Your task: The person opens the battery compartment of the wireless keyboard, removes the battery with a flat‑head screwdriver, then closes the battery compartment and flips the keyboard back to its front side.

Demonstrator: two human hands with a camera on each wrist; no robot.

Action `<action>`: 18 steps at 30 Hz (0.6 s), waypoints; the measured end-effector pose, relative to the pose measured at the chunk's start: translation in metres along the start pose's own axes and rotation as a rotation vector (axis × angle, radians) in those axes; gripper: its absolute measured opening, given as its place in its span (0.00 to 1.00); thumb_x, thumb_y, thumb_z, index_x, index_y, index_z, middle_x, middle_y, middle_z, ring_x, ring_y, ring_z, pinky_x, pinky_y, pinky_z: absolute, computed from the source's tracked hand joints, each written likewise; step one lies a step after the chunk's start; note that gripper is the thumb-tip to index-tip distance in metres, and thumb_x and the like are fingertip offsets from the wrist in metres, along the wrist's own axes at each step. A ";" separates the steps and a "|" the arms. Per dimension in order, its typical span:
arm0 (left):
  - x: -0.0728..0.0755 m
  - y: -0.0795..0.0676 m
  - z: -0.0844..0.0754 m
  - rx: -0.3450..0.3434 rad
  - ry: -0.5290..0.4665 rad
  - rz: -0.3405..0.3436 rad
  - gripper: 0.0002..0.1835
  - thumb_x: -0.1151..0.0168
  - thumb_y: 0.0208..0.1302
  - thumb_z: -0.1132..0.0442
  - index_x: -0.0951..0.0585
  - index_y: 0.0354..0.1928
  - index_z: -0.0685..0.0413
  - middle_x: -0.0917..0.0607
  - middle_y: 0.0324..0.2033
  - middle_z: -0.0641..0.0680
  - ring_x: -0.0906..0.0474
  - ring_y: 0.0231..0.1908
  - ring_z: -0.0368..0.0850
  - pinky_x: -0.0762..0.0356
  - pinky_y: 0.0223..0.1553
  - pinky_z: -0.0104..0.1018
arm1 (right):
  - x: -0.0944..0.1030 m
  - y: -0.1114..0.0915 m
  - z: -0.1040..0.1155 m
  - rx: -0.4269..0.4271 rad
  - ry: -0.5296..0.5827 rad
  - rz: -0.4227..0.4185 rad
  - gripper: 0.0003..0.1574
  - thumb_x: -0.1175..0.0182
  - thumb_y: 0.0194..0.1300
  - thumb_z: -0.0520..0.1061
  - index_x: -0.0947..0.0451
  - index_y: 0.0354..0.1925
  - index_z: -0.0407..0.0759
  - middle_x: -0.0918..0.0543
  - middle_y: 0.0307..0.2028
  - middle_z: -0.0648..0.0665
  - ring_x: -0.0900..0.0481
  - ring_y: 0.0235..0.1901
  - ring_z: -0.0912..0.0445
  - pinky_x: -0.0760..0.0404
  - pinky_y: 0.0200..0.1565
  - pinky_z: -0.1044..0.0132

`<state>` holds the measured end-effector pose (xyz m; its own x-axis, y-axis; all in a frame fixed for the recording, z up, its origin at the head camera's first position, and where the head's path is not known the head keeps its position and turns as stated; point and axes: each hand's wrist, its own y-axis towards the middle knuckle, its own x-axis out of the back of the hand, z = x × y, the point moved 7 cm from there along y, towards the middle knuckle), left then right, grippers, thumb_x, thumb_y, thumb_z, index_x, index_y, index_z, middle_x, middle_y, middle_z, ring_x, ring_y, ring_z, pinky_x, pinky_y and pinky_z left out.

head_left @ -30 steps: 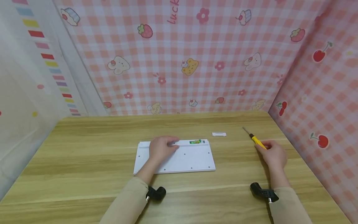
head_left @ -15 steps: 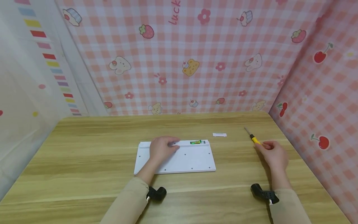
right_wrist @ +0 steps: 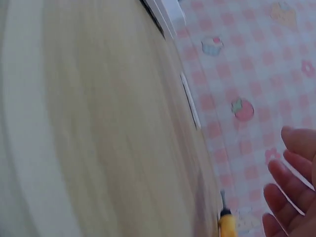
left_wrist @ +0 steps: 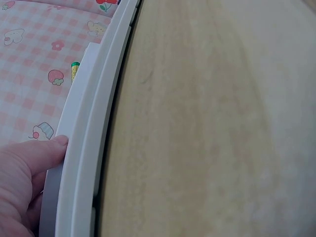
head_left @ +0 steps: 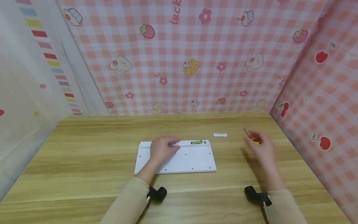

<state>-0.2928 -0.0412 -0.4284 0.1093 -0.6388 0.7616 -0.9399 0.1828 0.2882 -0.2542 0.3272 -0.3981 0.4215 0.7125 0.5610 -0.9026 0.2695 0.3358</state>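
Wooden table [head_left: 84, 140], white keyboard [head_left: 179, 162], yellow-handled screwdriver [right_wrist: 227, 224]

Pink checked cloth [head_left: 173, 49] hangs behind the wooden table [head_left: 84, 146].

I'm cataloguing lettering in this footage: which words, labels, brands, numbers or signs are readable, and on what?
"luck": sideways on the pink-checked cloth, running up to the head view's top edge, so it may be cut off.
Battery in the upturned white keyboard: label too small to read.
Tiny mark low on the cloth: too small to make out.
Nothing else is readable.
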 end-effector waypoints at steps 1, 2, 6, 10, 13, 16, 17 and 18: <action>0.000 0.000 0.000 0.000 0.001 0.002 0.14 0.25 0.56 0.55 0.11 0.46 0.42 0.12 0.46 0.46 0.17 0.50 0.46 0.32 0.60 0.49 | -0.007 0.000 0.006 0.034 0.019 0.030 0.22 0.35 0.67 0.45 0.21 0.55 0.35 0.16 0.46 0.35 0.22 0.42 0.55 0.29 0.48 0.64; 0.000 0.000 0.000 -0.001 0.000 0.002 0.14 0.25 0.56 0.55 0.11 0.46 0.42 0.12 0.46 0.46 0.17 0.50 0.46 0.32 0.61 0.49 | -0.014 0.000 0.011 0.064 0.046 0.065 0.21 0.35 0.67 0.43 0.21 0.55 0.35 0.16 0.46 0.35 0.22 0.44 0.50 0.29 0.49 0.61; -0.001 0.000 0.001 -0.004 -0.005 -0.001 0.14 0.25 0.56 0.55 0.11 0.46 0.42 0.12 0.46 0.46 0.17 0.50 0.46 0.32 0.61 0.49 | -0.046 -0.002 0.026 0.120 0.081 0.224 0.20 0.36 0.68 0.44 0.21 0.56 0.38 0.15 0.46 0.37 0.21 0.47 0.46 0.28 0.49 0.57; -0.001 0.000 0.000 -0.014 -0.012 -0.007 0.14 0.25 0.56 0.56 0.11 0.45 0.42 0.12 0.46 0.46 0.17 0.50 0.46 0.32 0.61 0.49 | -0.075 -0.005 0.037 0.151 0.100 0.368 0.20 0.35 0.68 0.42 0.20 0.57 0.40 0.15 0.47 0.40 0.21 0.47 0.47 0.24 0.50 0.54; -0.001 0.000 0.001 -0.013 -0.013 -0.011 0.14 0.25 0.56 0.56 0.11 0.45 0.42 0.12 0.45 0.46 0.17 0.49 0.46 0.32 0.60 0.48 | -0.092 -0.007 0.047 0.183 0.113 0.441 0.21 0.34 0.66 0.42 0.20 0.57 0.41 0.16 0.49 0.41 0.22 0.48 0.47 0.22 0.52 0.50; -0.001 0.000 0.001 -0.010 -0.011 -0.014 0.14 0.25 0.56 0.56 0.11 0.45 0.42 0.12 0.45 0.46 0.17 0.49 0.45 0.31 0.59 0.48 | -0.105 -0.008 0.055 0.212 0.102 0.482 0.22 0.32 0.65 0.43 0.19 0.57 0.43 0.16 0.50 0.43 0.22 0.48 0.47 0.22 0.52 0.50; -0.001 0.000 0.001 -0.010 -0.011 -0.014 0.14 0.25 0.56 0.56 0.11 0.45 0.42 0.12 0.45 0.46 0.17 0.49 0.45 0.31 0.59 0.48 | -0.109 -0.008 0.057 0.221 0.099 0.493 0.22 0.32 0.64 0.43 0.19 0.57 0.43 0.16 0.50 0.43 0.22 0.48 0.48 0.22 0.51 0.51; -0.001 0.000 0.001 -0.009 -0.011 -0.014 0.14 0.25 0.56 0.56 0.11 0.45 0.42 0.12 0.45 0.46 0.17 0.49 0.45 0.31 0.59 0.48 | -0.112 -0.008 0.060 0.225 0.097 0.499 0.22 0.31 0.64 0.44 0.18 0.56 0.43 0.16 0.50 0.44 0.22 0.48 0.48 0.22 0.51 0.52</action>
<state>-0.2932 -0.0415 -0.4302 0.1187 -0.6493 0.7512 -0.9354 0.1805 0.3039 -0.2891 0.2064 -0.4187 -0.0716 0.7776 0.6246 -0.9450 -0.2534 0.2071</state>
